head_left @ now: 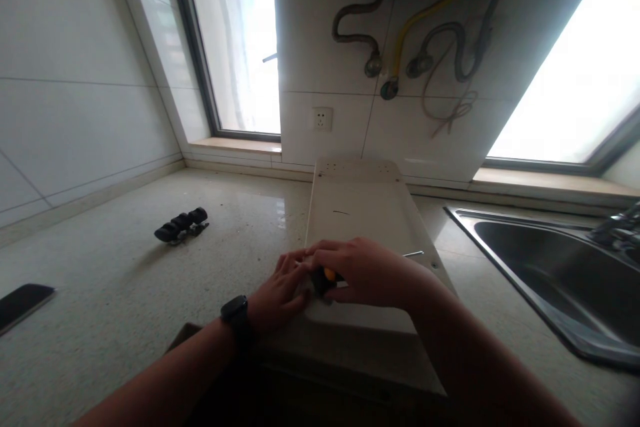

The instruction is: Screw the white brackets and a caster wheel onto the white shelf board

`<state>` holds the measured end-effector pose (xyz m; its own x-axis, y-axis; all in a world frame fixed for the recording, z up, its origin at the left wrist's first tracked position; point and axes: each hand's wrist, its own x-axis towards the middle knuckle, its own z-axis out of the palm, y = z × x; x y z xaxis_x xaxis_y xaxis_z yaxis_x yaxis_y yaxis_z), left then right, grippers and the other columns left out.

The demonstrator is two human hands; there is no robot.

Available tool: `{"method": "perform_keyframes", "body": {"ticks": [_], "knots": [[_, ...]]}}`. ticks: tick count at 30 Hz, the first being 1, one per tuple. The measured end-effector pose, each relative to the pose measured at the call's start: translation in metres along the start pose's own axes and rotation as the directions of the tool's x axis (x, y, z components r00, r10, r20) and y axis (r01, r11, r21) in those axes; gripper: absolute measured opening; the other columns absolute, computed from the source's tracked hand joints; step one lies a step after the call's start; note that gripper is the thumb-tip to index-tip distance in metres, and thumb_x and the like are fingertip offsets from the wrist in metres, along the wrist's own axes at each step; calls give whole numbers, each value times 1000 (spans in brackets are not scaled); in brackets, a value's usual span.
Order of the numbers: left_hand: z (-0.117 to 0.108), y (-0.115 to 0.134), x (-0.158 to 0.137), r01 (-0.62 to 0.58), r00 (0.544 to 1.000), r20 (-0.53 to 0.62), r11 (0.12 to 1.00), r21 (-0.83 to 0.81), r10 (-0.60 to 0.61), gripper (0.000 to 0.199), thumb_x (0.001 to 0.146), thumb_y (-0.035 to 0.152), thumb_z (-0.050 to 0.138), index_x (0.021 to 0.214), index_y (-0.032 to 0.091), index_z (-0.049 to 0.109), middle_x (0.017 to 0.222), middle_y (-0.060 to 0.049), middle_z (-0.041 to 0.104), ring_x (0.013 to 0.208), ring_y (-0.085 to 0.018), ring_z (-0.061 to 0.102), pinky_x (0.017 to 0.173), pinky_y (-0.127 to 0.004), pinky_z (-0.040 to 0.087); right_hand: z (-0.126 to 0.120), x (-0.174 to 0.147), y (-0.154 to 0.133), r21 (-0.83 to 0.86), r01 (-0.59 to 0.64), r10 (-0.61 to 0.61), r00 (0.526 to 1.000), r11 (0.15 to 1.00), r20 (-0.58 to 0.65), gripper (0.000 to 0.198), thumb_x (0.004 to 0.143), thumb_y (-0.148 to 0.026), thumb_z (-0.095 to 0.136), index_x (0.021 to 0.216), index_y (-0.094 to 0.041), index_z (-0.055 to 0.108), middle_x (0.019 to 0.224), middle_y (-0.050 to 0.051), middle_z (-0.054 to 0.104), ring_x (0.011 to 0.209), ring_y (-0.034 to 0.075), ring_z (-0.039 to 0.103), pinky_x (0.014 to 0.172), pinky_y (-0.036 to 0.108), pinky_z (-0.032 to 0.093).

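Note:
A cream-coloured flat panel (pixel 370 207) with rounded corners and small holes at its far end lies on the counter. My right hand (pixel 367 273) is closed around a screwdriver with a black and yellow handle (pixel 324 279). Its thin metal shaft (pixel 414 253) sticks out to the right, beyond the back of the hand. At the panel's near left corner, my left hand (pixel 283 290) has its fingers bent and pressed against the corner, touching the right hand's fingertips. Whatever lies between the fingers is hidden. A small screw-like fitting (pixel 434 265) sits near the panel's right edge.
Black ridged parts with metal bits (pixel 183 223) lie on the counter (pixel 240 220) to the left. A dark phone (pixel 25 303) is at the far left. The steel sink (pixel 545 267) is on the right, with a faucet (pixel 620 227). Hoses (pixel 357 9) hang on the tiled wall.

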<state>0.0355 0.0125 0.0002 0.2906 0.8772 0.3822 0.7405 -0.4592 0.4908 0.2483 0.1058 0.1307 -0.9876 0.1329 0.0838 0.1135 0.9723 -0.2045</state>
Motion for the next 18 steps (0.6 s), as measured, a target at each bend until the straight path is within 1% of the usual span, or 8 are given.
{"method": "perform_keyframes", "body": {"ticks": [3, 4, 6, 8, 9, 12, 15, 18], "knots": [[0, -2, -1, 54, 998, 15, 998, -31, -54, 50, 95, 28, 52, 143, 34, 42, 153, -6, 28, 140, -29, 26, 114, -52, 33, 3, -3, 3, -17, -69, 68, 997, 997, -31, 39, 81, -36, 74, 115, -22, 60, 110, 2, 67, 89, 19, 64, 71, 32, 39], [0, -2, -1, 68, 998, 20, 997, -39, -67, 49, 95, 29, 52, 143, 36, 43, 154, -5, 27, 140, -29, 25, 114, -52, 32, 5, -5, 3, -13, -83, 83, 996, 996, -43, 40, 81, -37, 74, 116, -23, 60, 108, 2, 66, 87, 19, 63, 70, 31, 38], [-1, -1, -1, 71, 997, 20, 996, -48, -70, 49, 95, 28, 52, 142, 38, 43, 154, -4, 26, 141, -28, 24, 115, -53, 30, 10, -7, 4, -8, -105, 105, 992, 994, -66, 46, 84, -41, 72, 126, -29, 57, 110, 2, 64, 88, 19, 62, 70, 30, 37], [-1, 0, -1, 62, 998, 6, 997, -49, -62, 47, 96, 28, 51, 142, 38, 42, 155, -3, 27, 142, -27, 24, 116, -53, 29, 14, -10, 3, -25, -152, 149, 985, 988, -88, 46, 87, -45, 68, 130, -34, 56, 110, 2, 62, 86, 18, 62, 68, 29, 35], [-1, 0, -1, 61, 998, -2, 997, -50, -61, 46, 97, 29, 51, 141, 37, 42, 155, -3, 27, 142, -26, 25, 116, -52, 29, 15, -10, 3, -36, -180, 175, 980, 983, -98, 44, 88, -47, 66, 129, -34, 57, 109, 2, 61, 83, 18, 61, 67, 29, 34], [-1, 1, -1, 73, 997, -13, 996, -59, -74, 40, 99, 32, 50, 138, 35, 44, 155, -4, 29, 142, -25, 26, 116, -51, 30, 17, -12, 1, -44, -239, 232, 964, 970, -126, 37, 91, -52, 62, 120, -29, 61, 107, 3, 61, 80, 17, 59, 65, 28, 33], [-1, 3, 0, 76, 997, -20, 994, -75, -78, 36, 99, 32, 51, 134, 34, 47, 154, -5, 29, 143, -25, 26, 116, -51, 30, 18, -12, 1, -29, -249, 243, 960, 968, -138, 36, 91, -51, 62, 118, -27, 62, 107, 3, 61, 82, 17, 60, 66, 29, 34], [-3, 5, 1, 63, 997, -36, 995, -81, -66, 31, 97, 30, 53, 129, 32, 50, 153, -4, 31, 142, -24, 28, 117, -51, 31, 18, -11, 2, -16, -237, 232, 962, 971, -141, 37, 90, -48, 65, 122, -29, 61, 110, 3, 62, 85, 18, 61, 68, 29, 35]]}}
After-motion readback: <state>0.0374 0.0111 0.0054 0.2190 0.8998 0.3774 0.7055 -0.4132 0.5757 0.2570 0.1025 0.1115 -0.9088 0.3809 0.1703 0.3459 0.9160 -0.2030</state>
